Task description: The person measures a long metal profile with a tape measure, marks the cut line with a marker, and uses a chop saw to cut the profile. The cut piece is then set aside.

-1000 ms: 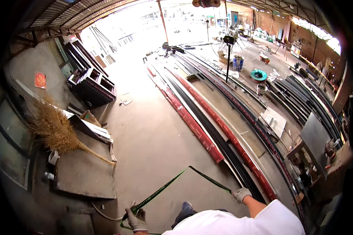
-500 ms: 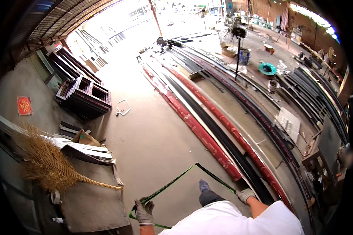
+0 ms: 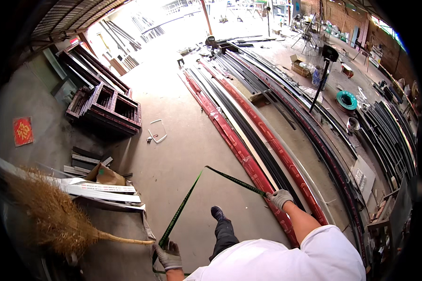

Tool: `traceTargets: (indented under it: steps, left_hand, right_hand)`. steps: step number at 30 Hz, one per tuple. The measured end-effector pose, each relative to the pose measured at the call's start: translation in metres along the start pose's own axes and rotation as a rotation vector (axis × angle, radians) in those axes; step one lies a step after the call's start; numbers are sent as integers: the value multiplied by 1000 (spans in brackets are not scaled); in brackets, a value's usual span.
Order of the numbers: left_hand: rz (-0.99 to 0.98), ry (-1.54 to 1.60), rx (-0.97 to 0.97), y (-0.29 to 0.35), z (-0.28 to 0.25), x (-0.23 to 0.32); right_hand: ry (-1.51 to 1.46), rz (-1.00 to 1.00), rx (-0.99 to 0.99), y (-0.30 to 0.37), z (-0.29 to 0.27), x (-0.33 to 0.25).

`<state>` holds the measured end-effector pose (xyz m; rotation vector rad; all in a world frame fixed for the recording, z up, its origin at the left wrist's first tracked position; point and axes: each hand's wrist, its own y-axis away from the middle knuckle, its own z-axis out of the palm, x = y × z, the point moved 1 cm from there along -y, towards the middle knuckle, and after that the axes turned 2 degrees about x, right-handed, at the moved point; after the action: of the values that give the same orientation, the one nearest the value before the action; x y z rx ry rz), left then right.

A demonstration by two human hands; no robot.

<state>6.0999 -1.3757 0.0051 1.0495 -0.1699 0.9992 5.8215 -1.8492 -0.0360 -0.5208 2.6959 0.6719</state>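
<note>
A long green-and-black strap (image 3: 235,180) stretches between my two gloved hands, with a sharp bend on its far side. My left hand (image 3: 169,256) has its fingers closed round one part of it, at the lower left; a further length runs low, behind my white shirt. The other stretch ends in my right hand (image 3: 280,198), which grips it above the red-wrapped profiles (image 3: 226,132). Whether that hand touches the profiles I cannot tell. Both gloves are grey. My foot in a dark shoe (image 3: 217,213) is on the floor between the strap's two sides.
Long black profiles (image 3: 267,166) lie beside the red ones. To the left are a straw broom (image 3: 56,215), white strips (image 3: 105,189) and stacked dark frames (image 3: 105,110). A white bent frame (image 3: 158,131) rests on the floor. A stand (image 3: 320,86) and a teal coil (image 3: 346,100) are at right.
My right hand has moved up and forward with its end of the strap. The strap's bend has shifted farther away and left. My view has turned and moved slightly.
</note>
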Motion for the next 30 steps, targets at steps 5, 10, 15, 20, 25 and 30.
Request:
traceTargets:
  steps: [5, 10, 15, 20, 25, 30]
  left_hand:
    - [-58, -89, -6, -168, 93, 4]
    - [-41, -298, -74, -248, 266, 35]
    - [87, -537, -282, -330, 404, 62]
    - [126, -524, -203, -429, 467, 64]
    - [89, -375, 35, -518, 535, 91]
    - [227, -276, 43, -569, 672, 142]
  right_hand:
    - [32, 142, -47, -78, 25, -36]
    - [103, 313, -47, -139, 33, -72]
    - [18, 393, -75, -228, 26, -141]
    - [75, 347, -135, -377, 18, -221]
    - [60, 247, -201, -548, -23, -343]
    - [38, 86, -171, -710, -99, -494]
